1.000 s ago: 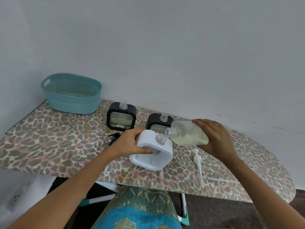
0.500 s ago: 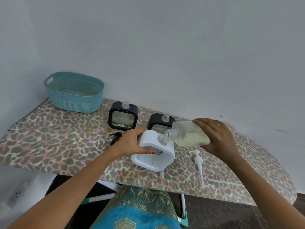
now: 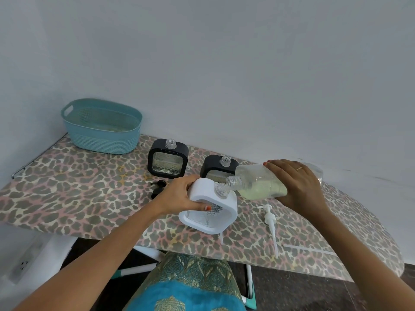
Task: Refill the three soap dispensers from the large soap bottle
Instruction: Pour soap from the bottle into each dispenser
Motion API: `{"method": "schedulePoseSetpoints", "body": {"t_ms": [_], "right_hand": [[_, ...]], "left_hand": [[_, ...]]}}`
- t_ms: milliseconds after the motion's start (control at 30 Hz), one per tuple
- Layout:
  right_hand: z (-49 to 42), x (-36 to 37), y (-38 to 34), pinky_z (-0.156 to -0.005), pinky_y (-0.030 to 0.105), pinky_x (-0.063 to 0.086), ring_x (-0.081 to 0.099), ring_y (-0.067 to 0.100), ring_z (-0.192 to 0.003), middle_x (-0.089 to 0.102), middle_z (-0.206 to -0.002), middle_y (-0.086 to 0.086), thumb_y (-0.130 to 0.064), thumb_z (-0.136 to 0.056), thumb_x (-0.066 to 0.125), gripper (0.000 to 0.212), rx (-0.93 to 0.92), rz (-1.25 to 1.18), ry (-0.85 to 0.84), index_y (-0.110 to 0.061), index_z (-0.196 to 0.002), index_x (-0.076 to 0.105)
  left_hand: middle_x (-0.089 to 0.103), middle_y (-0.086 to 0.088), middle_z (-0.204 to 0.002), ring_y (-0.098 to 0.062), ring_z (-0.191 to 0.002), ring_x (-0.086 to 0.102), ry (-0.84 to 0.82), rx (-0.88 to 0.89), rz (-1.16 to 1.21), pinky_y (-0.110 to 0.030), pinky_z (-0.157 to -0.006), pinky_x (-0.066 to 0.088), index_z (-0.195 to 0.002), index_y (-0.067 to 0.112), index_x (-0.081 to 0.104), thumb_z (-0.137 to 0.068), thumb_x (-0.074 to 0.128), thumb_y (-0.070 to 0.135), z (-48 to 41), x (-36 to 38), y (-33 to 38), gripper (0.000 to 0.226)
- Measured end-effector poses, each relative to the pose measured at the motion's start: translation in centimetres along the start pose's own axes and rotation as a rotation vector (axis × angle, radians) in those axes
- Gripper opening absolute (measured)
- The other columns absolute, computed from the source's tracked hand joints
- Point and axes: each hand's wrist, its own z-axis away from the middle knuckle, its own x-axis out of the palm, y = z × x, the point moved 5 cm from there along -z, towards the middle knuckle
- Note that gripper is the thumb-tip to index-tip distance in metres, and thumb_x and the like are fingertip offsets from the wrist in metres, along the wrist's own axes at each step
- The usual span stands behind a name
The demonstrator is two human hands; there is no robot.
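Grips tilted white dispenser [image 3: 224, 218] in left hand [image 3: 179, 197], tipped large bottle [image 3: 253, 176] in right hand [image 3: 296, 182], neck to neck; risks spilling soap [image 3: 262, 190] onto board [image 3: 89, 194] through slight misalignment.

— Where is the left hand?
— Just below centre. The left hand [image 3: 182, 196] reaches in from 7 o'clock on a bare, nearly straight forearm. Its fingers curl over the top of the white dispenser [image 3: 203, 188], thumb pressed on the front.
— And the right?
— The right hand [image 3: 298, 185] sits at 3 o'clock of the left, forearm rising from 5 o'clock. Its fingers wrap the large soap bottle [image 3: 258, 182] from above, and one finger wears a ring [image 3: 299, 168].
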Motion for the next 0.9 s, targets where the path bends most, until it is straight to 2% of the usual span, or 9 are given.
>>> {"method": "schedulePoseSetpoints", "body": {"t_ms": [133, 200, 333, 467, 533, 733, 900], "right_hand": [[0.02, -0.10, 0.08, -0.079, 0.037, 0.051, 0.067, 0.028, -0.095, 0.069, -0.106, 0.009, -0.044, -0.076, 0.056, 0.049, 0.009, 0.001, -0.001, -0.015, -0.115, 0.050], [0.02, -0.18, 0.06, -0.078, 0.037, 0.051, 0.067, 0.028, -0.094, 0.069, -0.105, 0.009, -0.042, -0.075, 0.058, 0.049, 0.003, 0.008, 0.006, -0.015, -0.115, 0.050], [-0.11, -0.38, 0.03, -0.078, 0.039, 0.052, 0.067, 0.029, -0.093, 0.070, -0.104, 0.011, -0.038, -0.069, 0.068, 0.056, -0.007, 0.014, 0.007, -0.015, -0.116, 0.049], [-0.20, -0.73, 0.13, -0.078, 0.039, 0.051, 0.067, 0.029, -0.093, 0.069, -0.104, 0.011, -0.042, -0.076, 0.054, 0.048, -0.011, 0.015, 0.005, -0.014, -0.115, 0.050], [-0.20, -0.78, 0.24, -0.079, 0.039, 0.051, 0.067, 0.028, -0.093, 0.069, -0.105, 0.010, -0.042, -0.077, 0.053, 0.048, -0.007, 0.014, -0.002, -0.015, -0.115, 0.049], [-0.24, -0.88, 0.36, -0.079, 0.040, 0.051, 0.067, 0.029, -0.093, 0.069, -0.105, 0.011, -0.044, -0.075, 0.053, 0.050, -0.002, 0.012, -0.009, -0.015, -0.116, 0.049], [-0.19, -0.89, 0.55, -0.080, 0.041, 0.051, 0.067, 0.029, -0.094, 0.069, -0.105, 0.010, -0.042, -0.072, 0.062, 0.053, 0.001, 0.016, -0.009, -0.015, -0.116, 0.049]], "left_hand": [[0.066, 0.001, -0.103, -0.015, -0.097, 0.063, -0.003, 0.000, 0.006, -0.037, -0.086, 0.053, -0.105, 0.028, 0.058, -0.045, 0.075, 0.054, -0.01, 0.14, -0.04, 0.068], [0.065, 0.003, -0.102, -0.015, -0.096, 0.063, -0.003, 0.005, 0.012, -0.035, -0.085, 0.054, -0.101, 0.033, 0.057, -0.045, 0.076, 0.052, -0.02, 0.16, 0.08, 0.062], [0.065, 0.003, -0.101, -0.019, -0.097, 0.063, 0.000, 0.021, 0.026, -0.036, -0.085, 0.053, -0.099, 0.034, 0.055, -0.057, 0.086, 0.026, -0.12, 0.19, 0.07, 0.052], [0.065, 0.005, -0.100, -0.018, -0.097, 0.063, 0.010, 0.038, 0.024, -0.031, -0.083, 0.054, -0.099, 0.035, 0.055, -0.055, 0.085, 0.027, -0.16, 0.18, 0.11, 0.053], [0.064, 0.008, -0.099, -0.017, -0.096, 0.063, 0.011, 0.046, 0.021, -0.031, -0.083, 0.054, -0.097, 0.037, 0.055, -0.057, 0.086, 0.024, -0.18, 0.18, 0.11, 0.052], [0.065, 0.005, -0.100, -0.014, -0.095, 0.063, 0.014, 0.040, 0.022, -0.034, -0.084, 0.054, -0.103, 0.031, 0.057, -0.046, 0.078, 0.051, -0.08, 0.21, -0.16, 0.064], [0.065, 0.007, -0.100, -0.014, -0.096, 0.063, 0.022, 0.051, 0.024, -0.035, -0.085, 0.054, -0.101, 0.034, 0.056, -0.045, 0.077, 0.053, -0.11, 0.12, -0.17, 0.062]]}}
